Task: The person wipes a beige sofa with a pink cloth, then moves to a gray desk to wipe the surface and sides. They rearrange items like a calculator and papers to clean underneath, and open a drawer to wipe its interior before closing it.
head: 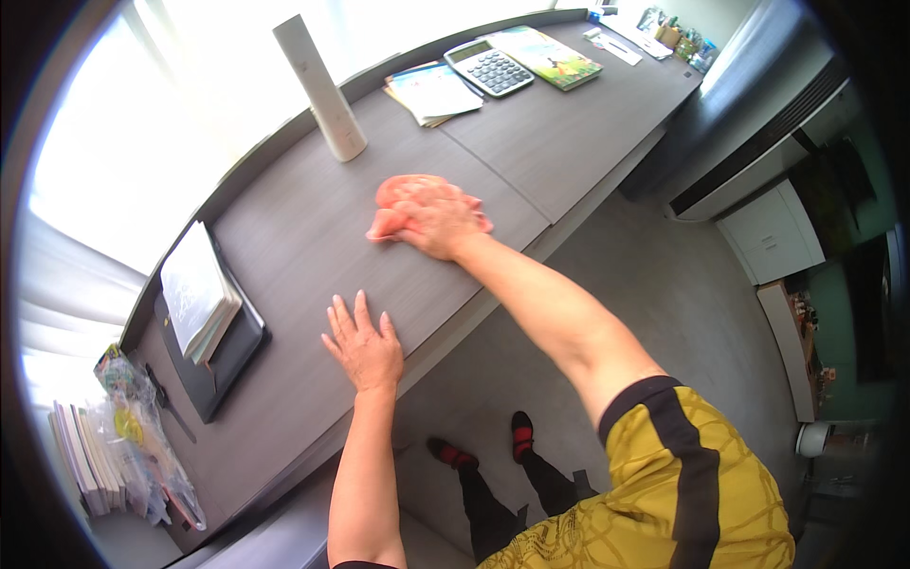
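My right hand (pixel 441 217) presses a crumpled coral-pink cloth (pixel 409 190) onto the grey wood-grain desk top (pixel 298 227). The cloth bunches out past my fingers on both sides. Nearer the front edge, my left hand (pixel 364 348) rests palm down on the bare desk surface, fingers spread, holding nothing. Beyond the cloth, a tall white rectangular device (pixel 320 89) stands upright near the desk's raised back edge. A seam between two desk panels runs just right of the cloth.
Left lie notebooks (pixel 199 291) on a black laptop (pixel 213 380), a watch (pixel 167 405), plastic bags (pixel 131 427) and upright books (pixel 85 455). Farther right are papers (pixel 434 92), a calculator (pixel 490 67) and an illustrated book (pixel 551 60). A white cabinet (pixel 771 231) stands across the floor.
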`<state>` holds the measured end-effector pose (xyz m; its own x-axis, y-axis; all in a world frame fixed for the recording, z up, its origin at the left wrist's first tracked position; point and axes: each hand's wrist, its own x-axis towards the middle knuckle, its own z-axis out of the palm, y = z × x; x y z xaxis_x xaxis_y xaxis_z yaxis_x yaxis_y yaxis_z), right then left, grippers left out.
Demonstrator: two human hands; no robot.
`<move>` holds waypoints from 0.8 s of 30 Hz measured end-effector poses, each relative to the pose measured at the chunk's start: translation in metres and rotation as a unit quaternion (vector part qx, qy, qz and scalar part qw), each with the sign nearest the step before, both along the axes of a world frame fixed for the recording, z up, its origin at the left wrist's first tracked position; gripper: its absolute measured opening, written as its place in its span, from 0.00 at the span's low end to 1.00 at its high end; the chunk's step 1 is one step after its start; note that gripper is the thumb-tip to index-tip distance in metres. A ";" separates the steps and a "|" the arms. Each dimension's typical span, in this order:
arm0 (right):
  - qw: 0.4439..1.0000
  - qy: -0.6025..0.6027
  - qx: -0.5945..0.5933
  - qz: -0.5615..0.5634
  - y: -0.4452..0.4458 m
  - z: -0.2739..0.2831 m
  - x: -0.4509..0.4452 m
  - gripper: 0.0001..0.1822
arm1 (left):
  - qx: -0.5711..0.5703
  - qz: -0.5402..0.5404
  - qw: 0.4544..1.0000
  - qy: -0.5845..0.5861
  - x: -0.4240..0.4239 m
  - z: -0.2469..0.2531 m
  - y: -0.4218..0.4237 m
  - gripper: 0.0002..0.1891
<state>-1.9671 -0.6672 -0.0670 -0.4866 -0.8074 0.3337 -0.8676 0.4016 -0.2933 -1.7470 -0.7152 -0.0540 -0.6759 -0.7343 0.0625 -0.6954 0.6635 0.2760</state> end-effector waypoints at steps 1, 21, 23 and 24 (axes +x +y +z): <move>0.998 0.025 -0.024 -0.048 0.026 -0.002 -0.014 0.30 | 0.000 0.011 1.000 -0.017 -0.005 0.004 0.001 0.26; 0.988 -0.002 0.041 -0.152 0.091 -0.001 -0.146 0.30 | -0.044 0.055 0.997 -0.024 -0.017 0.004 0.009 0.25; 0.980 0.052 -0.022 -0.191 0.147 -0.016 -0.155 0.28 | -0.047 0.052 0.997 -0.024 -0.017 0.004 0.010 0.25; 0.973 0.084 -0.048 -0.211 0.177 -0.020 -0.161 0.27 | -0.047 0.054 0.997 -0.024 -0.018 0.005 0.010 0.25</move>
